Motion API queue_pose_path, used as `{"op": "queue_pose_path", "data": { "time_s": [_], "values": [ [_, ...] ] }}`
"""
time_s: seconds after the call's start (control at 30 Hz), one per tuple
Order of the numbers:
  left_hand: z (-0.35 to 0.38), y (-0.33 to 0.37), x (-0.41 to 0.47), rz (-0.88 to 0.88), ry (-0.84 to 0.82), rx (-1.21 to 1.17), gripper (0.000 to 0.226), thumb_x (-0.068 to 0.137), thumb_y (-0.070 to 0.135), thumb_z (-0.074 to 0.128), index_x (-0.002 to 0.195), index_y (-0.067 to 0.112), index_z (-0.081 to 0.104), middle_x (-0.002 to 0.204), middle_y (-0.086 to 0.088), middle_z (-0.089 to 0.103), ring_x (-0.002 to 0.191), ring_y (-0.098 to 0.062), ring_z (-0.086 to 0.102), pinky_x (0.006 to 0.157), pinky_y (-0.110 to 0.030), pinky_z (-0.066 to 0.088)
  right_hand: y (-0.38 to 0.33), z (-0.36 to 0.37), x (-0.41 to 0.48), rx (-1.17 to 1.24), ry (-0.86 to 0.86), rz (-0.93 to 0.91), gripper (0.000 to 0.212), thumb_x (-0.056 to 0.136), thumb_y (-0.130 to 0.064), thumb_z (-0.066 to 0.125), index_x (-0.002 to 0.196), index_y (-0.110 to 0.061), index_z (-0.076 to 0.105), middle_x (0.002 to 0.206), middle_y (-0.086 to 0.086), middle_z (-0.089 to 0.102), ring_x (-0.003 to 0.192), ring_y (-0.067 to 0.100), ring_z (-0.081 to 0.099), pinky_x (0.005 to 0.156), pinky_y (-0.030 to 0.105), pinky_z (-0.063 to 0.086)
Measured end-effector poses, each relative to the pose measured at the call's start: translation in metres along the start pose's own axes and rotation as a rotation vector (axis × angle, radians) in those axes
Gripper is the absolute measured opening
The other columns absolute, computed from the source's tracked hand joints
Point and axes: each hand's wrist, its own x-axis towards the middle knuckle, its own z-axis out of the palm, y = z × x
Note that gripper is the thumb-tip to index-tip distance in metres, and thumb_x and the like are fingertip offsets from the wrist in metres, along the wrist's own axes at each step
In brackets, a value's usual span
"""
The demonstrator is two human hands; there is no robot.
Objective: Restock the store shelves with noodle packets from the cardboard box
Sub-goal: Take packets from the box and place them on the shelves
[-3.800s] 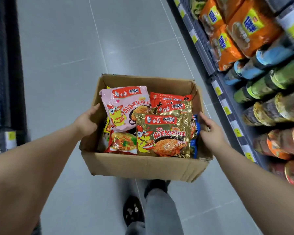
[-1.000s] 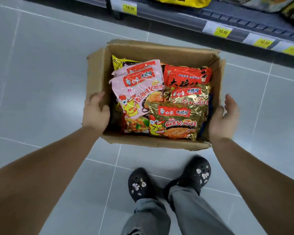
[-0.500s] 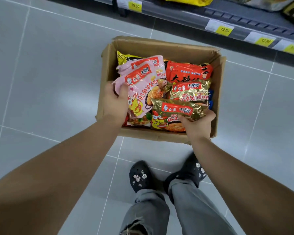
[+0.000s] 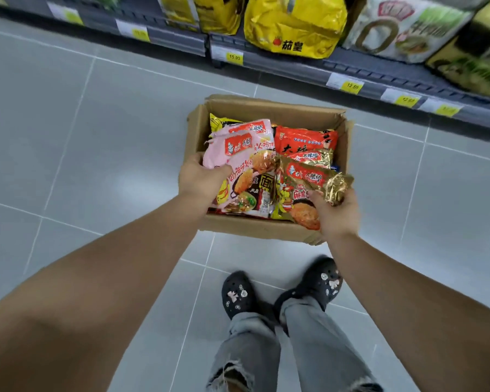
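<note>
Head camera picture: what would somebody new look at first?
Probably the open cardboard box on the grey floor in the middle, stuffed with bright noodle packets. Over it, the left hand holds a pink noodle packet and the right hand holds a crinkled gold noodle packet. Big yellow bags sit on the shelf at the top, and black clogs show below.
</note>
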Motion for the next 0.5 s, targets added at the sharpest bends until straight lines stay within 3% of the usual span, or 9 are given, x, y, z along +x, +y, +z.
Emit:
{"op": "queue_pose_path", "data": {
  "time_s": [0.07, 0.13, 0.23, 0.33, 0.43, 0.5],
  "values": [
    [-0.021, 0.034, -0.020, 0.040, 0.003, 0.031, 0.030, 0.071, 0.020, 0.076, 0.098, 0.017, 0.062, 0.089, 0.001, 0.065, 0.083, -0.021, 0.065, 0.068, -0.027, 0.051, -0.028, -0.025, -0.018, 0.111, 0.048, -0.008, 0.041, 0.074, -0.039, 0.075, 0.107, -0.025, 0.056, 0.101, -0.005, 0.068, 0.093, 0.021, 0.065, 0.086, 0.044, 0.053],
    [-0.042, 0.082, -0.046, 0.101, -0.009, 0.043, 0.029, 0.070, 0.019, 0.076, 0.097, 0.015, 0.064, 0.089, -0.002, 0.067, 0.082, -0.022, 0.066, 0.065, -0.026, 0.049, -0.067, -0.057, -0.038, 0.219, 0.076, -0.028, 0.040, 0.074, -0.036, 0.075, 0.107, -0.024, 0.057, 0.098, -0.007, 0.068, 0.091, 0.019, 0.066, 0.087, 0.045, 0.054],
    [-0.073, 0.161, -0.094, 0.208, -0.045, 0.032, 0.029, 0.071, 0.019, 0.077, 0.094, 0.018, 0.061, 0.090, -0.004, 0.066, 0.083, -0.024, 0.065, 0.077, -0.037, 0.055, -0.134, -0.112, -0.072, 0.354, 0.098, -0.074, 0.031, 0.074, -0.032, 0.076, 0.098, -0.030, 0.057, 0.096, -0.007, 0.068, 0.090, 0.018, 0.067, 0.084, 0.046, 0.056],
    [-0.108, 0.249, -0.149, 0.387, -0.068, 0.053, 0.033, 0.071, 0.023, 0.077, 0.099, 0.014, 0.063, 0.089, -0.002, 0.066, 0.085, -0.022, 0.063, 0.077, -0.037, 0.053, -0.203, -0.177, -0.111, 0.385, 0.142, -0.188, 0.029, 0.075, -0.033, 0.077, 0.097, -0.028, 0.057, 0.100, 0.001, 0.069, 0.092, 0.022, 0.066, 0.085, 0.047, 0.055],
    [-0.148, 0.332, -0.206, 0.540, -0.071, 0.093, 0.029, 0.073, 0.028, 0.077, 0.092, 0.013, 0.061, 0.079, 0.003, 0.059, 0.079, -0.019, 0.055, 0.069, -0.029, 0.041, -0.266, -0.245, -0.149, 0.342, 0.218, -0.294, 0.059, 0.075, -0.043, 0.075, 0.118, -0.010, 0.054, 0.116, 0.009, 0.063, 0.108, 0.028, 0.059, 0.093, 0.043, 0.048],
    [-0.174, 0.381, -0.246, 0.628, -0.076, 0.078, 0.031, 0.073, 0.030, 0.078, 0.095, 0.016, 0.062, 0.086, 0.000, 0.063, 0.083, -0.021, 0.057, 0.072, -0.031, 0.044, -0.304, -0.289, -0.176, 0.366, 0.250, -0.360, 0.068, 0.074, -0.046, 0.075, 0.124, -0.007, 0.050, 0.121, 0.012, 0.060, 0.111, 0.030, 0.056, 0.091, 0.039, 0.047]
  ]
}}
